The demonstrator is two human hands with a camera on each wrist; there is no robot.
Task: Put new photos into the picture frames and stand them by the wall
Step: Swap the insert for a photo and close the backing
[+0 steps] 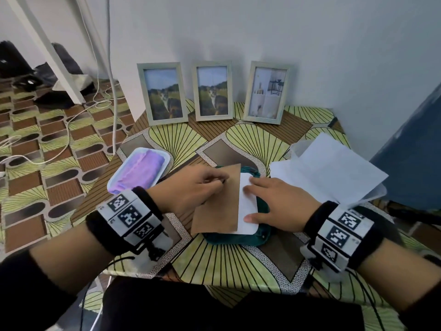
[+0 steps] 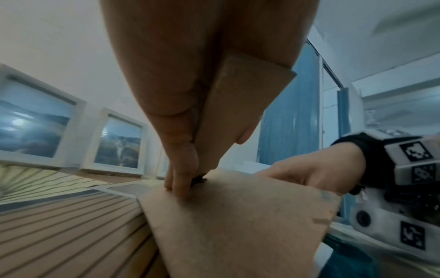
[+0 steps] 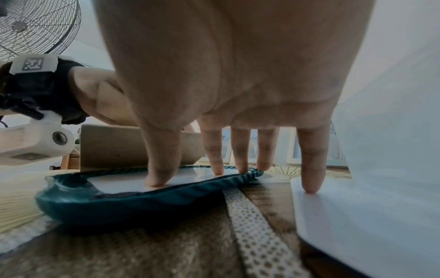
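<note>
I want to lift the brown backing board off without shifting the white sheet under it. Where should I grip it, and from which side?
Judging by its pose, grip the backing board by its left long edge, coming from the left: that edge overhangs the green cloth, and the right hand presses the white sheet on the other side.

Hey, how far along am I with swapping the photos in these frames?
Three frames already stand by the wall, each with a picture in it. In hand: your left hand grips the brown backing board while your right hand presses a white sheet on the teal cloth. Left: close up this one and stand it by the wall.
</note>
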